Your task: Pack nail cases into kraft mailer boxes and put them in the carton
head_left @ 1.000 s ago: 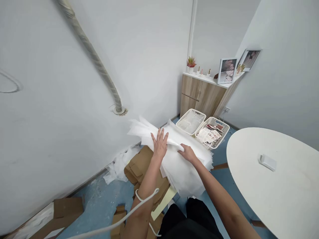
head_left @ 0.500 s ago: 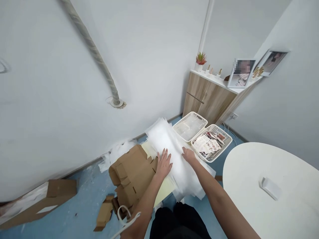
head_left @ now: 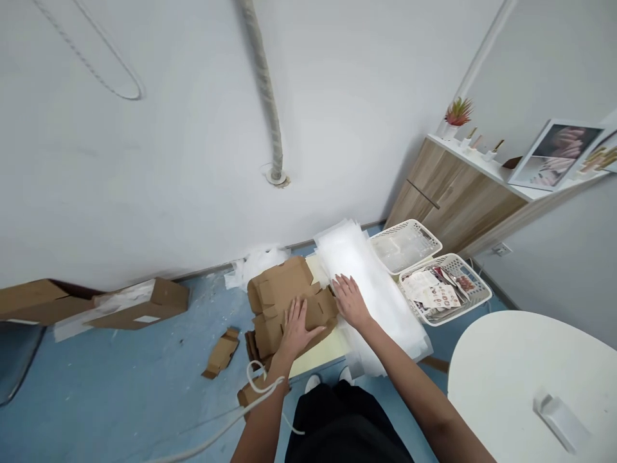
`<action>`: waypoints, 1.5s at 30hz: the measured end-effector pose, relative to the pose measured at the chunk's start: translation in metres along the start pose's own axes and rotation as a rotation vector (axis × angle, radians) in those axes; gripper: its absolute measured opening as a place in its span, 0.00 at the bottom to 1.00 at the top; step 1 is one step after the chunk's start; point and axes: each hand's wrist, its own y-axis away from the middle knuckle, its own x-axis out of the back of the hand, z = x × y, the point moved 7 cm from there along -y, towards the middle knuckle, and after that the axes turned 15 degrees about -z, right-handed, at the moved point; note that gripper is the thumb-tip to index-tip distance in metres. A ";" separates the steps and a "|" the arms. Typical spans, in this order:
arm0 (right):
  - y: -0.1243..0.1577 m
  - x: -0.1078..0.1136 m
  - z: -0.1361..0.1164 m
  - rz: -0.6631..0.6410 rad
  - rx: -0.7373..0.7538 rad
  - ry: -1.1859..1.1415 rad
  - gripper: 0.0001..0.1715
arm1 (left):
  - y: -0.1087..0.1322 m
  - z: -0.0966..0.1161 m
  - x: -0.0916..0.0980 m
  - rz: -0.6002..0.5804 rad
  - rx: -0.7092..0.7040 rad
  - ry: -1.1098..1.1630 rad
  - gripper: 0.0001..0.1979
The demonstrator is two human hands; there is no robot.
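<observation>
My left hand (head_left: 297, 329) lies flat on the folded brown cardboard boxes (head_left: 282, 286), its fingers stretched out. Beside it my right hand (head_left: 351, 301) rests with fingers extended on the stack of white foam sheets (head_left: 383, 302), close to the right edge of the cardboard. I cannot tell if the thumb side touches the cardboard. Both stacks sit on a pale yellow surface (head_left: 321, 355) in front of my legs.
Two white baskets, one with clear plastic items (head_left: 430, 236) and one with printed packets (head_left: 483, 307), stand right of the sheets. A round white table (head_left: 486, 373) is at lower right. Loose cardboard (head_left: 222, 354) lies on the floor. A white cord (head_left: 226, 424) crosses before my left forearm.
My left hand has moved from the foam sheets' edge onto the cardboard. My right hand has shifted left across the sheets to the cardboard's edge, fingers now extended. The view has turned left.
</observation>
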 end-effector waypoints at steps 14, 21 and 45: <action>-0.019 -0.106 -0.077 -0.873 0.043 -0.168 0.49 | 0.049 -0.071 -0.004 -0.408 -0.041 0.021 0.48; -0.031 -0.095 -0.079 -0.766 -0.051 -0.085 0.25 | 0.049 -0.056 0.013 -0.332 -0.095 0.039 0.17; 0.227 0.134 -0.046 0.118 -0.264 0.263 0.27 | 0.148 0.236 0.071 0.093 -0.628 -0.182 0.27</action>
